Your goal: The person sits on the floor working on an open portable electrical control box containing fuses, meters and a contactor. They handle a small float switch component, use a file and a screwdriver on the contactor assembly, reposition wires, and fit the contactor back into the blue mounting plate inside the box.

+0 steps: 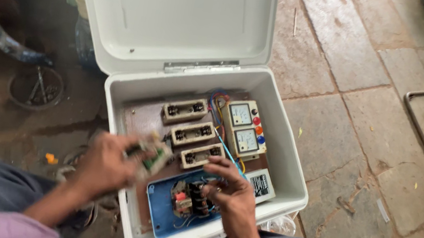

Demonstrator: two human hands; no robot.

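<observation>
1. Head view looks down on an open white metal control box (284, 165) lying on stone paving (349, 56), its hinged lid (173, 9) thrown back on the far side.
2. Left hand (104, 164), blurred, is closed around a small green-and-cream component (153, 155) at the box's near-left edge.
3. Right hand (231, 194) rests with its fingers curled on the black parts (199, 197) of the blue mounting plate (161, 216) at the near end; whether it grips them I cannot tell.
4. Further in sit three cream fuse holders (192, 133) and, to their right, two square dial meters (243, 127).
5. Done well, I'd judge: keep the loose blue wires (229, 153) clear and steady the plate before pulling.
</observation>
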